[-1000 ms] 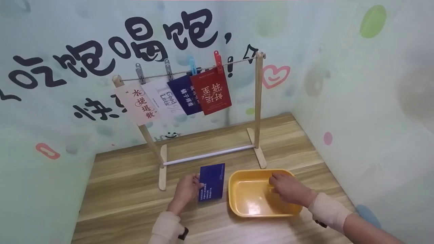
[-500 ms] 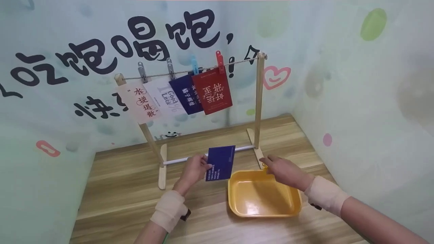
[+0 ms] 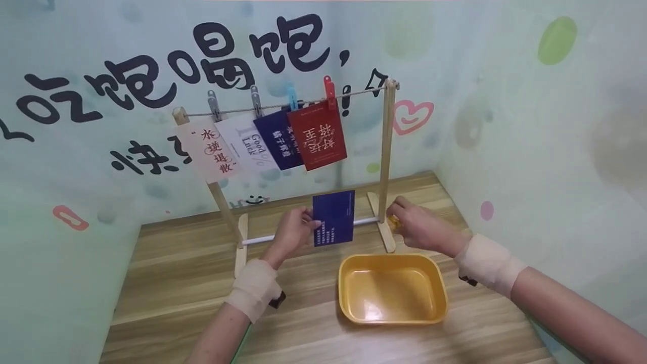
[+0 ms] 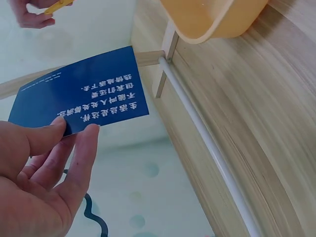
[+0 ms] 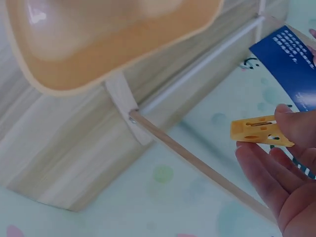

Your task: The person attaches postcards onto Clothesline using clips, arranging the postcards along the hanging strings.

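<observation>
My left hand (image 3: 293, 230) pinches a dark blue card (image 3: 334, 220) by its left edge, thumb on the face with white printed lines. In the left wrist view, the card (image 4: 94, 94) is raised off the table. My right hand (image 3: 422, 222) pinches a yellow clothespin (image 5: 256, 129) between thumb and fingers, near the right post of the wooden rack. Above both hands runs a string (image 3: 364, 92) on which several cards hang from clothespins: a pink card (image 3: 210, 154), a white card (image 3: 247, 144), another blue card (image 3: 280, 144) and a red card (image 3: 318, 136) under a red clothespin (image 3: 329, 91).
The rack's right post (image 3: 386, 151) and left post (image 3: 218, 202) stand on wooden feet, joined low down by a white rod (image 3: 259, 239). A yellow basin (image 3: 393, 316) sits in front on the wood-grain table (image 3: 167, 288). Printed walls close in behind and at the right.
My left hand has lifted the blue card up and away from the table, toward the rack. The right hand has come out of the basin with the yellow clothespin and moved up beside the right post.
</observation>
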Action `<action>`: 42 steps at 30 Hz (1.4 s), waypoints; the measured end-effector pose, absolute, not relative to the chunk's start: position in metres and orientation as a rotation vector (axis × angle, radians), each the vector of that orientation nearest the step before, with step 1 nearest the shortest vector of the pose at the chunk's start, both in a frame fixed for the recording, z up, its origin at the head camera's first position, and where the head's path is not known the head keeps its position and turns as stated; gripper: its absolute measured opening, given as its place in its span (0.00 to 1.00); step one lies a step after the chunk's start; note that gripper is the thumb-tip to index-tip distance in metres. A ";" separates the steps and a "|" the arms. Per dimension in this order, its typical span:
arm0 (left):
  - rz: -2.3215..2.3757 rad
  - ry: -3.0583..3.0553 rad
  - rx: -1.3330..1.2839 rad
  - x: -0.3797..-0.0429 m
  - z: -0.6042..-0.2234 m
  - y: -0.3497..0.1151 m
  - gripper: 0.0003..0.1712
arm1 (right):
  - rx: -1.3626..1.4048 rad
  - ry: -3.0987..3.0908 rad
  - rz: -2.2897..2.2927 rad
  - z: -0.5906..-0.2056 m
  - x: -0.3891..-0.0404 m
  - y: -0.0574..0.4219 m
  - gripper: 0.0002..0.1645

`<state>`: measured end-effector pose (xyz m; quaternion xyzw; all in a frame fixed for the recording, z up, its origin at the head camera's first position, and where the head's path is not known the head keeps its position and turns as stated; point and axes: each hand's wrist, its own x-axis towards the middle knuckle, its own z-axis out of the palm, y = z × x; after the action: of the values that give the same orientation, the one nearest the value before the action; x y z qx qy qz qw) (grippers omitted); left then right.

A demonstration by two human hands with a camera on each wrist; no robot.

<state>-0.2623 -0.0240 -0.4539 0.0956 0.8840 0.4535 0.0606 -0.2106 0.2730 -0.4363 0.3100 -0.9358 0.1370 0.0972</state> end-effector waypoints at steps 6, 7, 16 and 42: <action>1.462 2.658 0.395 -0.273 -0.441 -0.017 0.04 | 0.851 -2.774 0.474 -0.401 -0.222 0.269 0.15; 1.450 2.668 0.404 -0.275 -0.437 -0.015 0.04 | 0.832 -2.766 0.448 -0.395 -0.224 0.268 0.15; 1.366 2.743 0.467 -0.292 -0.397 -0.007 0.08 | 0.725 -2.725 0.475 -0.342 -0.238 0.265 0.16; 1.538 2.697 0.425 -0.317 -0.343 0.019 0.13 | 0.682 -2.510 0.594 -0.248 -0.280 0.255 0.07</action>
<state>-0.3167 0.0194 -0.3427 0.1355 0.8607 0.4908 0.0041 -0.2795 0.2548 -0.2482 0.2485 -0.9146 0.2163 0.2345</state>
